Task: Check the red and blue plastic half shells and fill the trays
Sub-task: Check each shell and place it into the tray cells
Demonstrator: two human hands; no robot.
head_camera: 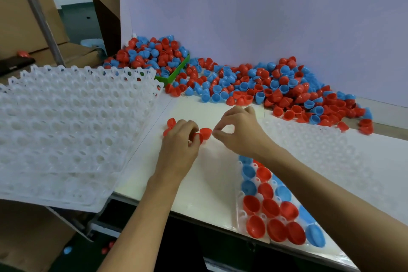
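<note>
A big pile of red and blue half shells (265,86) lies along the back of the white table. My left hand (180,146) grips several red half shells (204,133) in its curled fingers, with more red ones showing behind it. Just to the right, my right hand (237,132) has thumb and forefinger curled into a ring, its fingertips at the edge of the nearest red shell; I cannot tell if it pinches anything. The clear tray (326,146) in front of me holds red and blue shells (271,207) in its near rows, partly hidden by my right forearm.
A stack of empty white trays (66,130) sits at the left, overhanging the table edge. A green bin (176,72) heaped with shells stands at the back left. Cardboard boxes (26,13) stand beyond. A white backboard (265,6) closes the rear. A few shells lie on the floor.
</note>
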